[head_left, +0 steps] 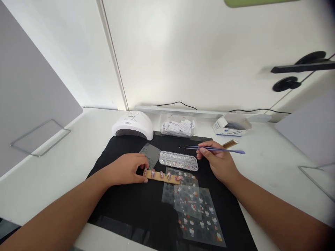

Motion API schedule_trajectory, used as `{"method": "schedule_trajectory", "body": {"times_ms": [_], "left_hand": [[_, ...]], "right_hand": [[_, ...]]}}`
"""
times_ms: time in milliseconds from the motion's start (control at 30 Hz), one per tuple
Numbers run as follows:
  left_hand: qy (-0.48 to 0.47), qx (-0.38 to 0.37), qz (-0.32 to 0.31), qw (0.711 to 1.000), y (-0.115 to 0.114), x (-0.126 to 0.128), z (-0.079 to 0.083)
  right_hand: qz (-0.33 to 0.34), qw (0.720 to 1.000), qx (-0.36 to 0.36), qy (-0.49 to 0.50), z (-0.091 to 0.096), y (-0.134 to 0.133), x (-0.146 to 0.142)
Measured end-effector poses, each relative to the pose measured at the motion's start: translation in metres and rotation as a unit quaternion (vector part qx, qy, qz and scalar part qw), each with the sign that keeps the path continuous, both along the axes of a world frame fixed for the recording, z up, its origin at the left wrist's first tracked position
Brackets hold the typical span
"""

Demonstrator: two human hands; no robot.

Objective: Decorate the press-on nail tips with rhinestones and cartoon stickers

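Observation:
My left hand [128,169] pinches the left end of a tan wooden strip [162,176] that carries several decorated false nails and lies on a black mat [123,205]. My right hand [219,161] holds a thin purple tool [217,149] level, its pointed tip aimed left above the mat. Between my hands sits a clear compartment tray of rhinestones [178,160]. Sticker sheets with small cartoon figures [195,209] lie just in front of the strip.
A white nail lamp [133,124] stands at the mat's back left. Behind the mat are a clear box of small packets [178,126] and a blue-and-white carton [231,125]. Grey partitions flank the white desk. Black cables run along the back wall.

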State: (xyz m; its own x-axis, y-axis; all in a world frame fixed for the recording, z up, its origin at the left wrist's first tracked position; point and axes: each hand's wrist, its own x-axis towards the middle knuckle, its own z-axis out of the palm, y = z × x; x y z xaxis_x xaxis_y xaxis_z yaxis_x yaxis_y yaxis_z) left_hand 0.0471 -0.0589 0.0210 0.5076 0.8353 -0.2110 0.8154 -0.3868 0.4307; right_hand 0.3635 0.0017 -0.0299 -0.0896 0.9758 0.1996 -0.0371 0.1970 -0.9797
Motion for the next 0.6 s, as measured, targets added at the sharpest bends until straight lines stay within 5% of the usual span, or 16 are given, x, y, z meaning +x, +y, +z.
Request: {"method": "schedule_trajectory", "body": {"times_ms": [600], "left_hand": [[-0.008,-0.011,0.007,1.0,0.0052,-0.0056,-0.0017]], "right_hand": [[-0.003,0.998,0.024,-0.066,-0.002,-0.0002,0.0016]]}}
